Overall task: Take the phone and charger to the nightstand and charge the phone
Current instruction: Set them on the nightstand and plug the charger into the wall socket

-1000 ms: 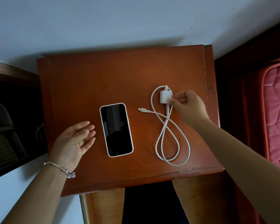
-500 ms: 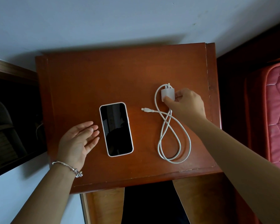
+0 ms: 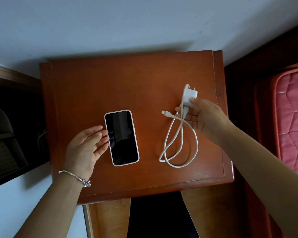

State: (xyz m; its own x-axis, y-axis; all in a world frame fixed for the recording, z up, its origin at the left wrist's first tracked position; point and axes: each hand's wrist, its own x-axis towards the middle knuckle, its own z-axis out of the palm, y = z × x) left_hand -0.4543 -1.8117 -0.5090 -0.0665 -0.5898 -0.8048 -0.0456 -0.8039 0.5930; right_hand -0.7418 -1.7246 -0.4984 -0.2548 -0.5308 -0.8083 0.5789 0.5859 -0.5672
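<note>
A phone (image 3: pixel 121 137) with a dark screen and a pale case lies face up on the brown wooden stand (image 3: pixel 127 83). My left hand (image 3: pixel 86 148) is beside the phone's left edge, palm up, fingers relaxed, fingertips at the case. My right hand (image 3: pixel 203 117) pinches the white charger plug (image 3: pixel 189 97), prongs pointing away, lifted off the wood. The white cable (image 3: pixel 177 145) hangs from the plug in loops whose lower part rests on the stand, and its connector end (image 3: pixel 164 112) sticks out to the left of my fingers.
A pale wall runs behind the stand. A red quilted mattress (image 3: pixel 292 117) lies to the right past a dark gap. A dark opening with a wooden frame (image 3: pixel 12 78) is to the left. The stand's front edge is close to my body.
My right hand has taken hold of the charger plug and raised it, turning palm up, and the cable loops have been pulled up with it. My left hand has moved right to the phone's edge.
</note>
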